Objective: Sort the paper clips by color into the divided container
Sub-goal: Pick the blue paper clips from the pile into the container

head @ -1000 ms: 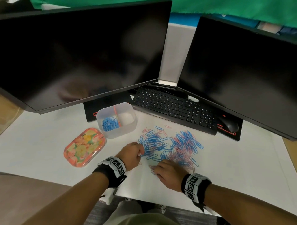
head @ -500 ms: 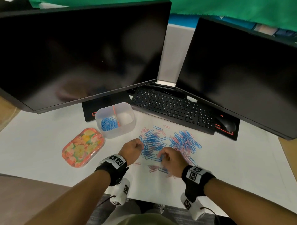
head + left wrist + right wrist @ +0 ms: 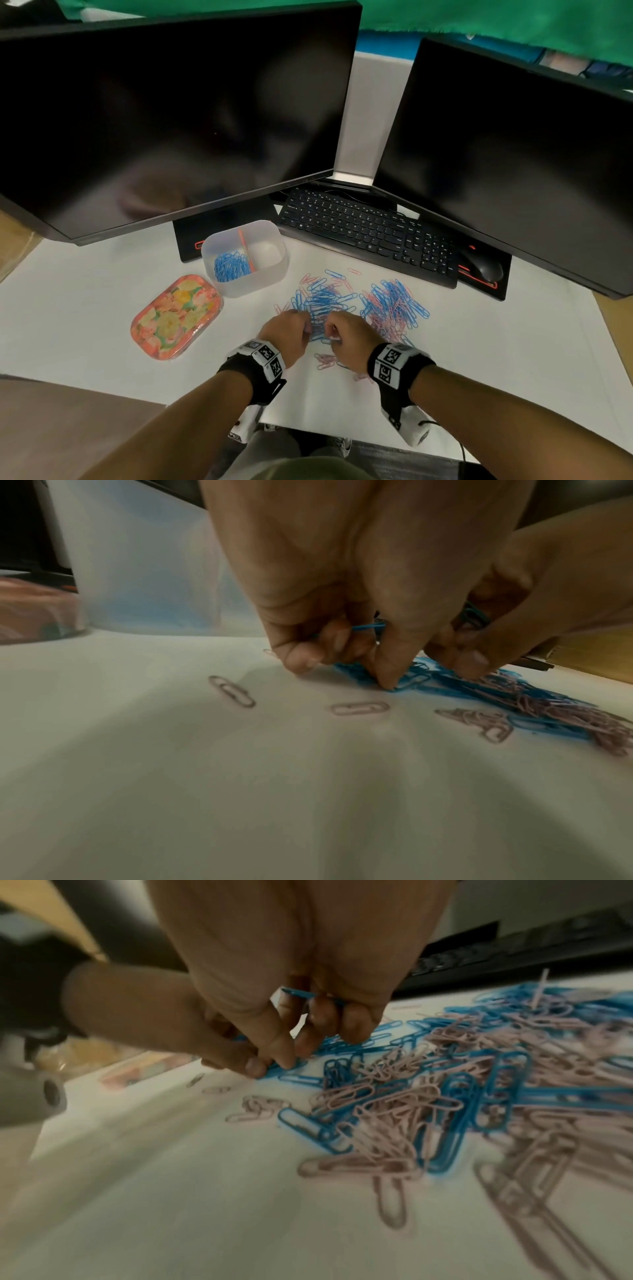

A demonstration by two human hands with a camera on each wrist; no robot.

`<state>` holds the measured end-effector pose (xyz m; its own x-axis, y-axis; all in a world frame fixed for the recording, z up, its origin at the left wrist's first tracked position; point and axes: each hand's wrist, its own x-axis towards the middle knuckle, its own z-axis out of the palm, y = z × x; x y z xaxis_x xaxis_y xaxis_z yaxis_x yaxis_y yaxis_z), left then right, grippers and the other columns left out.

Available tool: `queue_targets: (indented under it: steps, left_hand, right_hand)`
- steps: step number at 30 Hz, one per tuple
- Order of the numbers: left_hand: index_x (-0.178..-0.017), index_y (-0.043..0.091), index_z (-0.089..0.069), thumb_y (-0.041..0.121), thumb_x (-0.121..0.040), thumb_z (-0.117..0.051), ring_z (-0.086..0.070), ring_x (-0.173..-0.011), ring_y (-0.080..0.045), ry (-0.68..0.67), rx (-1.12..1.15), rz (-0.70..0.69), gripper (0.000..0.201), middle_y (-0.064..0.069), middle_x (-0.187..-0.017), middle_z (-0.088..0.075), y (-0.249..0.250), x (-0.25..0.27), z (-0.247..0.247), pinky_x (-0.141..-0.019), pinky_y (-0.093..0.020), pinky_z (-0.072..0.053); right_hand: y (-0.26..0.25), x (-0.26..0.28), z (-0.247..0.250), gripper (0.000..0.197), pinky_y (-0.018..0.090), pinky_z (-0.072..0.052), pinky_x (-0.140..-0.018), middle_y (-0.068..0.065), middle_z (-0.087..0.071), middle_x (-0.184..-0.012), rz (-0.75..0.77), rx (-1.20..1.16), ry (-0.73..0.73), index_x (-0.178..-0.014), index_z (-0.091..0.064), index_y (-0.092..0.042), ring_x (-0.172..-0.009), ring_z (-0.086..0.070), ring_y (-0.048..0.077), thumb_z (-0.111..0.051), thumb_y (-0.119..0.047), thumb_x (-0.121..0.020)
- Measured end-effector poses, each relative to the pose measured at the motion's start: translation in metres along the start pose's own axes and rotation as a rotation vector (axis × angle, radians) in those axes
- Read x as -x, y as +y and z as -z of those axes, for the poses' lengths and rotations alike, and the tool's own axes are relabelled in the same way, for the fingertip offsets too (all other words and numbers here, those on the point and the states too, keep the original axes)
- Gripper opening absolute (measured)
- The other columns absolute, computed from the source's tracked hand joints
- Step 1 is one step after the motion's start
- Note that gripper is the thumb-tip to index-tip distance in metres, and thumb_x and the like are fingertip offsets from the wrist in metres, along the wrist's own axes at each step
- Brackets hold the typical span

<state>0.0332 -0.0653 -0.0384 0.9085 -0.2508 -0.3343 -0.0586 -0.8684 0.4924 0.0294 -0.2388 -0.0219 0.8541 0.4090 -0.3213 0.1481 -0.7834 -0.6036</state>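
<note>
Currently both hands gather blue paper clips mid-desk: left hand and right hand each pinch, apparently, several. Next: carry them to the divided container's left compartment near the desk's rear.

white desk | on it: paper clips, divided container, floral tin, keyboard

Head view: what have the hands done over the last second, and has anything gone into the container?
The right hand moved left from the near edge of the pile to meet the left hand, which barely shifted. Both now pick at the blue paper clips, each with blue clips held in its curled fingers. The container is unchanged: blue clips in its left compartment only. The floral tin did not move.
</note>
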Motion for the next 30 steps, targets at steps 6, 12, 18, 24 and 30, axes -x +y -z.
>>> queue_targets:
  steps: [6,12,18,24,30]
  left_hand:
    - [-0.105,0.017,-0.056,0.021,-0.087,-0.055,-0.061,-0.097,-0.027,0.013,-0.038,0.008,0.018,-0.004,-0.11,-0.057,-0.005,0.001,0.003,-0.081,-0.033,-0.049]
    - [-0.102,0.017,-0.06,0.021,-0.088,-0.054,-0.06,-0.097,-0.025,0.021,-0.062,-0.006,0.016,-0.003,-0.11,-0.058,-0.001,0.0,0.007,-0.08,-0.031,-0.047]
    - [-0.082,0.02,-0.057,0.016,-0.083,-0.057,-0.06,-0.091,-0.023,-0.005,0.05,0.015,0.004,-0.004,-0.097,-0.065,-0.006,0.001,0.012,-0.076,-0.026,-0.045]
    - [-0.087,0.023,-0.063,0.007,-0.083,-0.063,-0.052,-0.066,-0.009,0.108,0.405,0.094,0.016,0.01,-0.071,-0.056,-0.014,0.003,0.026,-0.065,-0.013,-0.04]
    - [-0.081,0.004,-0.062,-0.006,-0.084,-0.04,-0.04,-0.054,-0.016,-0.002,1.292,0.355,0.024,-0.006,-0.064,-0.044,-0.005,0.009,0.057,-0.053,-0.025,-0.033]
  right_hand:
    - [0.0,-0.002,-0.006,0.026,0.03,-0.04,-0.064,-0.002,-0.046,-0.085,0.02,0.145,-0.03,-0.083,-0.042,-0.021,-0.075,-0.049,0.022,-0.047,0.004,-0.079]
    - [0.001,-0.004,-0.004,0.026,0.027,-0.039,-0.063,0.0,-0.05,-0.088,-0.013,0.128,-0.052,-0.087,-0.044,-0.02,-0.076,-0.051,0.021,-0.047,0.005,-0.08]
    - [0.007,-0.002,-0.003,0.023,0.025,-0.046,-0.079,0.005,-0.056,-0.111,-0.024,0.063,-0.055,-0.11,-0.052,-0.013,-0.094,-0.056,0.019,-0.046,-0.004,-0.09]
    - [0.003,-0.008,0.011,0.018,0.023,-0.036,-0.06,-0.003,-0.051,-0.076,-0.245,-0.308,-0.11,-0.088,-0.052,-0.017,-0.066,-0.047,0.011,-0.038,-0.019,-0.099]
    - [-0.027,-0.023,0.029,0.025,0.025,-0.026,-0.045,0.007,-0.043,-0.059,-0.472,-0.957,-0.13,-0.069,-0.051,-0.008,-0.047,-0.039,0.017,-0.039,-0.006,-0.091]
